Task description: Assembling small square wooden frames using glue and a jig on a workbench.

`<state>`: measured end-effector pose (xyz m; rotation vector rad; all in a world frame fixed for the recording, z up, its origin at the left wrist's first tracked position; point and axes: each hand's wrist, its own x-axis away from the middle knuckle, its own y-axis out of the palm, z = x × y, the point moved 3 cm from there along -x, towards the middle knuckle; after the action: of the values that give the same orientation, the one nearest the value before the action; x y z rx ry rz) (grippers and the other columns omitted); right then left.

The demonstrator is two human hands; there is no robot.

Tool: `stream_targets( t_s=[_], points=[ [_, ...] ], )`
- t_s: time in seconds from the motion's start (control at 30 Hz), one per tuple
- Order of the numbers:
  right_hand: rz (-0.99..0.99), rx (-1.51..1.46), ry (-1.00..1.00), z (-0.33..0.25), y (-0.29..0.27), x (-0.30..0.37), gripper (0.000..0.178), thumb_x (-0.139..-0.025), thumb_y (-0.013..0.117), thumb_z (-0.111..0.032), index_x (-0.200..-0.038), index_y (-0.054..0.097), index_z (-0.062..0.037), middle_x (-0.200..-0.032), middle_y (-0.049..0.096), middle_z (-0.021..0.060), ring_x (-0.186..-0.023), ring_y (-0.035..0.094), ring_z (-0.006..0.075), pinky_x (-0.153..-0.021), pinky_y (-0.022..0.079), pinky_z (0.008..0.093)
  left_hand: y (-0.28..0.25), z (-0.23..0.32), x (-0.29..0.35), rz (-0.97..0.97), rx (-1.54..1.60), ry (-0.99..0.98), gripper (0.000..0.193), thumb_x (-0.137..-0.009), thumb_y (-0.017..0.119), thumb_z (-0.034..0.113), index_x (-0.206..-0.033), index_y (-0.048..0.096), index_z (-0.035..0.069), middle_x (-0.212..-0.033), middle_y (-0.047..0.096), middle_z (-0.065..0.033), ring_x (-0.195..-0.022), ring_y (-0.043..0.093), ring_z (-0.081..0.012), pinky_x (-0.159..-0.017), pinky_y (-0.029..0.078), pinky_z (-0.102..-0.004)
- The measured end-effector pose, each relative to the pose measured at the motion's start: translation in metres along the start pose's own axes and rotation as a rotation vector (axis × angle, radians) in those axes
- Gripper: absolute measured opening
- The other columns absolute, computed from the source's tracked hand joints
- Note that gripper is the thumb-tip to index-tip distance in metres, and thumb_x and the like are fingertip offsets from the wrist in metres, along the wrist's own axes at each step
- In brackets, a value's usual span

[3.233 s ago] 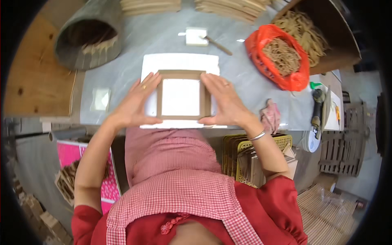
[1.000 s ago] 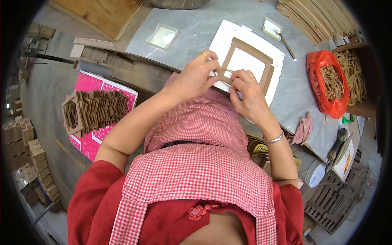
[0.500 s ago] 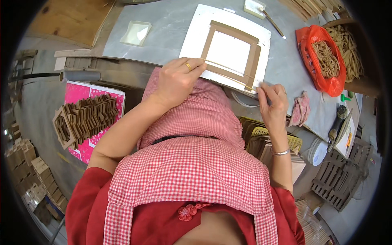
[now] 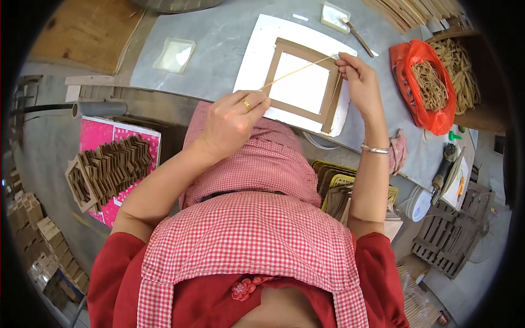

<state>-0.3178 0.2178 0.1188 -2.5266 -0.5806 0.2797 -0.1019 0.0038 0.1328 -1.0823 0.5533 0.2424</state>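
A thin yellowish rubber band (image 4: 299,71) runs taut and slanting between my two hands, above a brown rectangular frame (image 4: 295,110). My left hand (image 4: 232,119) pinches one end near the frame's near left corner. My right hand (image 4: 360,87) grips the other end by the frame's far right corner, its fingers closed. Beneath the frame lies a white board (image 4: 257,45), whose near edge is at the table's edge. Part of the frame's right side is hidden behind my right hand.
On the grey table (image 4: 219,41) stand two shallow dishes, one (image 4: 175,56) at left and one (image 4: 334,17) with a brush (image 4: 361,39). A red bag (image 4: 404,71) holds tan rubber bands (image 4: 429,85). Stacked small wooden frames (image 4: 112,169) lie on a pink surface at left.
My right hand has moved up and away from the frame's near right corner to its far right corner, swinging the stretched rubber band into a slant. My left hand stays near the left corner.
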Motion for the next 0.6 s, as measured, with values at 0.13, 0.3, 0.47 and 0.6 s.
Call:
stream_targets(
  t_s=[0.13, 0.3, 0.47, 0.6],
  points=[
    [-0.142, 0.034, 0.061, -0.007, 0.003, -0.013, 0.034, -0.101, 0.046, 0.002, -0.129, 0.065, 0.006, -0.11, 0.072, 0.0082, -0.097, 0.064, 0.0122, -0.091, 0.052, 0.0265, 0.004, -0.002, 0.004, 0.035, 0.051, 0.0, 0.025, -0.075, 0.067, -0.007, -0.098, 0.075, -0.002, -0.101, 0.073, -0.0112, -0.093, 0.073, -0.0279, -0.076, 0.062, -0.036],
    [-0.187, -0.022, 0.136, -0.019, -0.004, -0.019, 0.033, -0.097, 0.046, 0.005, -0.122, 0.068, 0.0065, -0.107, 0.073, 0.0108, -0.097, 0.066, 0.0158, -0.091, 0.053, 0.0282, 0.007, -0.007, 0.006, 0.07, 0.039, 0.015, 0.023, -0.076, 0.069, -0.003, -0.098, 0.075, -0.002, -0.1, 0.073, -0.0095, -0.093, 0.073, -0.0259, -0.074, 0.062, -0.0333],
    [-0.178, -0.059, 0.143, -0.013, -0.007, -0.02, 0.034, -0.096, 0.047, 0.004, -0.122, 0.069, 0.0043, -0.105, 0.074, 0.0116, -0.095, 0.067, 0.0168, -0.09, 0.053, 0.0282, 0.008, -0.007, 0.004, 0.087, 0.036, 0.021, 0.021, -0.076, 0.07, 0.002, -0.096, 0.075, -0.002, -0.099, 0.072, -0.0076, -0.093, 0.072, -0.0241, -0.073, 0.061, -0.0312],
    [-0.264, 0.211, 0.036, -0.032, 0.001, -0.028, 0.027, -0.095, 0.058, -0.006, -0.117, 0.07, 0.0019, -0.097, 0.074, 0.0122, -0.089, 0.068, 0.0207, -0.086, 0.053, 0.0304, 0.006, -0.008, 0.002, 0.085, 0.084, 0.002, 0.023, -0.075, 0.07, -0.002, -0.097, 0.075, -0.002, -0.1, 0.073, -0.0099, -0.093, 0.073, -0.026, -0.075, 0.062, -0.0331]
  ],
)
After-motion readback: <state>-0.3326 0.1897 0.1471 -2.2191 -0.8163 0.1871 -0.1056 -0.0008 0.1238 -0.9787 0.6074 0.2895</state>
